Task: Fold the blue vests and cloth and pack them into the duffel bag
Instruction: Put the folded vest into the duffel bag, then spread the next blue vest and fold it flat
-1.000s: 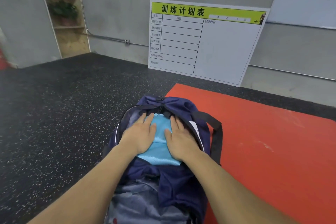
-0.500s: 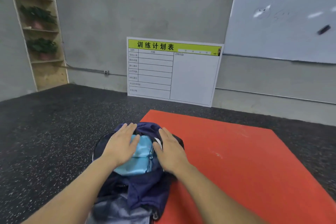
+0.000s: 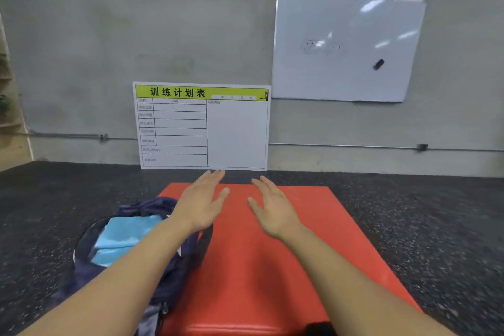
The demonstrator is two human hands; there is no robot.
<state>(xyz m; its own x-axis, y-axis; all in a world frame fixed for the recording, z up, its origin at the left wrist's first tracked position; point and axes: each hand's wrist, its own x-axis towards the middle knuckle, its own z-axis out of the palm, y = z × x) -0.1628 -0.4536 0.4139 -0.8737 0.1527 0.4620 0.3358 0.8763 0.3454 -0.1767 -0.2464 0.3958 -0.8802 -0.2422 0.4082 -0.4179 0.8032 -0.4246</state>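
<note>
Red is the big mat (image 3: 272,254) under your arms, lying on a dark speckled floor (image 3: 436,213). Your left hand (image 3: 200,203) and your right hand (image 3: 272,207) are both held out flat over the mat, fingers straight, a gap between them, and they hold nothing. The dark blue bag (image 3: 152,207) sits at the left edge of the mat, just under your left arm, and its top is open. Inside it you can see the folded light blue cloth (image 3: 122,237), lying flat near the top. Leaning on the grey wall (image 3: 109,35) is a white chart (image 3: 201,128) with a yellow-green strip on top that reads "训练计划表" in black. The small words in its boxes are too blurry to read. To the right of it hangs a whiteboard (image 3: 346,49) with a faint scribble and a small dark eraser (image 3: 378,64) stuck to it. High on the wall are big black words: "最大容量", "最大限度" and "最高价值". Above them are larger letters cut off at the top. A thin pipe (image 3: 341,145) runs along the wall low down.
</note>
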